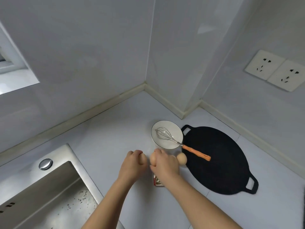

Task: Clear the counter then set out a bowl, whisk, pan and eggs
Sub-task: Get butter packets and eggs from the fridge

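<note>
Each grip is clamped on an egg: left hand (132, 165) curls round the left egg (143, 160), right hand (165, 164) round the right egg (153, 160), near the bowl (165, 143). We should set them down gently beside the third egg (182, 158), releasing once steady.

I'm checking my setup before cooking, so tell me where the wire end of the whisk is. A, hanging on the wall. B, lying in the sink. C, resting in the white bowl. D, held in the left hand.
C: the wire end of the whisk sits inside the white bowl, while its orange handle sticks out over the black pan.
</note>
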`<state>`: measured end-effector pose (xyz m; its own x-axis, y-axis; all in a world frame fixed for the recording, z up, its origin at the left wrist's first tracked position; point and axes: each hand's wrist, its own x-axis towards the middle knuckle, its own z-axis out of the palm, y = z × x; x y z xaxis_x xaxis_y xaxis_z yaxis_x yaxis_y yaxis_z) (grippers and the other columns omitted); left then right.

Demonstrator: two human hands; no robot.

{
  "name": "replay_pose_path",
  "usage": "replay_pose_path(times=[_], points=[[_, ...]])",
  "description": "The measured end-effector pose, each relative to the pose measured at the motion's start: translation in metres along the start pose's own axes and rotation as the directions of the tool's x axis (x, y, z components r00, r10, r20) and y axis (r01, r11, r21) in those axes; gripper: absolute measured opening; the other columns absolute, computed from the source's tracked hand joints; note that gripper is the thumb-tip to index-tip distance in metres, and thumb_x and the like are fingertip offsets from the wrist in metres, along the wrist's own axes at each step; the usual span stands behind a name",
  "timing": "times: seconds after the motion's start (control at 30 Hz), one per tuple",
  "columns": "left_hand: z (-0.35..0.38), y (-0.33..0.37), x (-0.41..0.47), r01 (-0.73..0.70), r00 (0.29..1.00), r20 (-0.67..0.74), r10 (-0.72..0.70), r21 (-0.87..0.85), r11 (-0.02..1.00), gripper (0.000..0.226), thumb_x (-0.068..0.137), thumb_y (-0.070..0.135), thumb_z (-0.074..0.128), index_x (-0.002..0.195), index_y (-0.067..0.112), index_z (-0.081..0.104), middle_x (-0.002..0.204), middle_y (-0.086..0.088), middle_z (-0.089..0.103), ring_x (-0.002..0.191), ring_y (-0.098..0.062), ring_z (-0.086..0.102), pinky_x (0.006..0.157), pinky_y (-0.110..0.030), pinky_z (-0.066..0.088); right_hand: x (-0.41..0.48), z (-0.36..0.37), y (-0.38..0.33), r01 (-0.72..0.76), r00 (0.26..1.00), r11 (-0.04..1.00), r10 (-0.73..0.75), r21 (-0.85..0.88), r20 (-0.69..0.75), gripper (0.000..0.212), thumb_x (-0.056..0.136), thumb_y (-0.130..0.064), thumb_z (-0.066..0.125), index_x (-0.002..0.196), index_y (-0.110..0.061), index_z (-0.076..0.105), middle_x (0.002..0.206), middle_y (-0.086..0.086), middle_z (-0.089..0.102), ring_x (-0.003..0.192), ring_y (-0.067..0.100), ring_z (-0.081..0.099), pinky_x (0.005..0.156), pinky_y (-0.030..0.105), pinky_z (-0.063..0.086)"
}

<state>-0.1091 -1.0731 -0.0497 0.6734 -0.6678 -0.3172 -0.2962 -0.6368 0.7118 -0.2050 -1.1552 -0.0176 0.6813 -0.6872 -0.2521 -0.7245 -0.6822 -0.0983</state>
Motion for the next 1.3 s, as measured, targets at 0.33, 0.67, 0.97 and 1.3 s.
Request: replay_pose_path(times=[0.33, 0.67, 0.97, 1.3], points=[[0.007, -0.007, 0.015, -0.075, 0.992, 0.102, 0.069, 0.054, 0.996, 0.043, 0.079, 0.022, 0.063, 0.122, 0.021, 0.058, 0.112, 0.000, 0.048, 0.097, -0.021, 0.059, 0.083, -0.028, 0.047, 0.009, 0.004, -0.004, -0.014, 0.999, 0.996, 0.018, -0.088, 0.041, 0.044, 0.090, -0.037, 0.059, 0.123, -0.012, 0.043, 0.126, 0.005, 0.052, 0.109, 0.028, 0.059, 0.085, 0.035, 0.041], [0.016, -0.007, 0.014, -0.115, 0.987, 0.114, 0.113, 0.016, 0.993, 0.066, 0.081, 0.023, 0.068, 0.142, 0.019, 0.043, 0.128, -0.002, 0.046, 0.110, -0.021, 0.055, 0.086, -0.025, 0.042, 0.001, 0.004, 0.004, -0.024, 0.999, 0.998, 0.025, -0.063, 0.024, 0.046, 0.092, -0.035, 0.057, 0.129, -0.012, 0.041, 0.127, 0.006, 0.052, 0.112, 0.027, 0.055, 0.086, 0.034, 0.039], [0.015, -0.006, -0.015, -0.084, 0.996, 0.016, 0.085, -0.044, 0.995, 0.074, 0.082, 0.020, 0.071, 0.146, 0.017, 0.034, 0.137, -0.005, 0.039, 0.101, -0.022, 0.060, 0.085, -0.029, 0.046, -0.044, -0.004, 0.020, -0.014, 0.996, 0.995, 0.023, 0.098, -0.086, 0.050, 0.094, -0.037, 0.053, 0.139, -0.024, 0.035, 0.132, -0.006, 0.048, 0.108, 0.025, 0.058, 0.075, 0.036, 0.045], [0.025, 0.045, -0.138, -0.278, 0.951, -0.207, 0.229, -0.256, 0.926, 0.035, 0.085, 0.013, 0.068, 0.113, 0.029, 0.055, 0.112, 0.007, 0.053, 0.079, -0.001, 0.061, 0.062, -0.011, 0.041, -0.162, -0.035, 0.071, -0.016, 0.944, 0.812, 0.204, 0.583, -0.259, 0.037, 0.095, -0.029, 0.053, 0.131, -0.030, 0.050, 0.118, -0.014, 0.057, 0.091, 0.009, 0.060, 0.078, 0.031, 0.052]])
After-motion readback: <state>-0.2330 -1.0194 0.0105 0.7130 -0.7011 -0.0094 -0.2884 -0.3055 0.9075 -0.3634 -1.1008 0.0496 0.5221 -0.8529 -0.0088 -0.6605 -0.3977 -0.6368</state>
